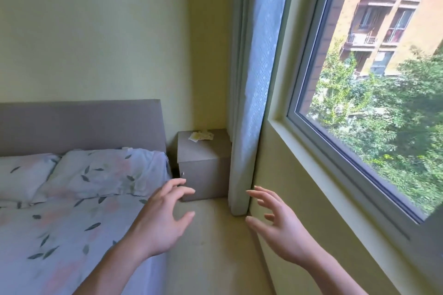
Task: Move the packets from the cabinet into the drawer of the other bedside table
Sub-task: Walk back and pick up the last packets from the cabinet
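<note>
Packets, pale and crumpled-looking, lie in a loose little heap on top of the grey bedside table, toward its back edge near the wall; they are too small and blurred to tell how many there are. That bedside table sits in the corner of the room, tucked between the bed and the pale blue curtain that hangs down beside the window. Its door is closed, with a small round knob showing at the left edge of the front.

Both of the person's bare hands are held out in front, in the air over the floor between the bed and the wall under the window. The left hand has its fingers spread and loosely bent, holding nothing; its fingertips overlap the lower front corner of the bedside table in this view, though I cannot tell whether they touch it. The right hand is likewise spread wide with relaxed fingers, gripping nothing, near the foot of the curtain.

On the bed, two pillows in a leaf-patterned cover rest against the grey headboard, and the sheet carries the same print. Through the window, green trees and an orange apartment building show outside.
</note>
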`<state>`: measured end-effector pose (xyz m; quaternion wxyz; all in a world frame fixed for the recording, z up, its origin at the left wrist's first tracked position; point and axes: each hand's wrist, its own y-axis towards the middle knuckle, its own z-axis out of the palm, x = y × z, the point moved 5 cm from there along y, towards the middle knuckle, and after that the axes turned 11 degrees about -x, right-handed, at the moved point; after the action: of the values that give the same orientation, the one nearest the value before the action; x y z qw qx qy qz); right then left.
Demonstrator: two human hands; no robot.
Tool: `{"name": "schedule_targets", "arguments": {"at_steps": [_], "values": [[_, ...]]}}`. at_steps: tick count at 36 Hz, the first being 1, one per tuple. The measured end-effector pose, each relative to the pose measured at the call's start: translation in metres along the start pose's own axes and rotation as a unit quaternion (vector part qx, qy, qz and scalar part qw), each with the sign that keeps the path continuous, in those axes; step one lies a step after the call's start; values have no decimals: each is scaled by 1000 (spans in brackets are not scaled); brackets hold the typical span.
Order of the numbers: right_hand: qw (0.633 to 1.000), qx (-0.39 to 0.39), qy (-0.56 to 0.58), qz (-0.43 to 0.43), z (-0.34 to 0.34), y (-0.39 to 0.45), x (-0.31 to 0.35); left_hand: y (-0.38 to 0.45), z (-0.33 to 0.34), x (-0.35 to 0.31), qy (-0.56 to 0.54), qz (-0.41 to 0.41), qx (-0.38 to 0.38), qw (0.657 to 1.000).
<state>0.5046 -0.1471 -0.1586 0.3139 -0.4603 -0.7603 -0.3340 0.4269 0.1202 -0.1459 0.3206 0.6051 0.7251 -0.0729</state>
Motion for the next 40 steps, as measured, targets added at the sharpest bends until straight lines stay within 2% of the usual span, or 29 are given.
{"name": "schedule_targets", "arguments": {"at_steps": [10,22,31,36,40], "values": [[999,40,32,-12,27,210,-50,170,21,45,47,-62,13,997],[993,112,34,-15,99,406,-71,300,39,150,62,-149,-9,987],[991,131,1,27,160,550,-120,440,83,243,56,-161,12,985],[992,116,-8,45,183,618,-152,529,117,271,50,-136,49,988],[989,118,9,91,195,666,-182,597,150,287,24,-136,73,988]]}}
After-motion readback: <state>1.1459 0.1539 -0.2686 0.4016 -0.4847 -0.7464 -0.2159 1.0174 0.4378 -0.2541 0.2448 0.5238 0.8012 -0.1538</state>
